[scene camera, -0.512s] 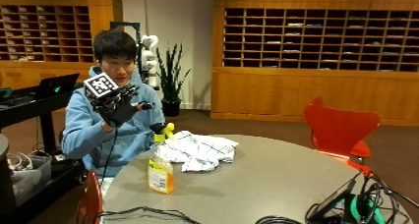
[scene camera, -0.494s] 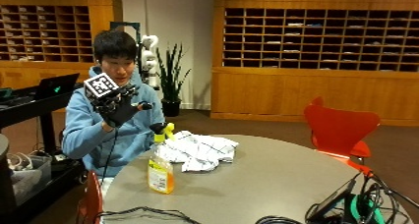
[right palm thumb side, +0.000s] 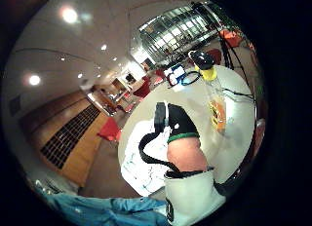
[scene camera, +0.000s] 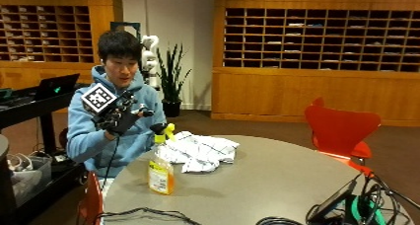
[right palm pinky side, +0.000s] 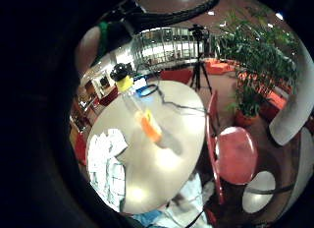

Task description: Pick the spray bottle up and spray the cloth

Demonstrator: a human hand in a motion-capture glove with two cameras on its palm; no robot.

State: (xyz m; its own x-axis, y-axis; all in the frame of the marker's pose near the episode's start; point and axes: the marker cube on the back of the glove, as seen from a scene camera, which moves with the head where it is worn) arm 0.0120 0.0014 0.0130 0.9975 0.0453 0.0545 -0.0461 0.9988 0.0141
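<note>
A spray bottle [scene camera: 160,171] of orange liquid with a yellow and black trigger head stands upright near the left edge of the round grey table [scene camera: 275,185]. Just behind it lies a crumpled white checked cloth [scene camera: 198,151]. My gloved right hand [scene camera: 119,119] is raised in front of the person's chest, above and to the left of the bottle, with fingers relaxed and holding nothing. The little finger side palm view looks down on the bottle [right palm pinky side: 147,124] and cloth [right palm pinky side: 105,161] from a distance. The thumb side palm view shows a gloved fingertip [right palm thumb side: 178,122] before the bottle [right palm thumb side: 217,106] and cloth [right palm thumb side: 139,165].
A red chair [scene camera: 341,133] stands at the table's far right. Cables and a tablet-like device [scene camera: 338,205] lie along the near edge. A black cart with a laptop [scene camera: 46,94] stands to the person's left, and a potted plant [scene camera: 172,79] behind.
My gloved hand has dropped a little lower in front of the chest. Bottle and cloth have not moved.
</note>
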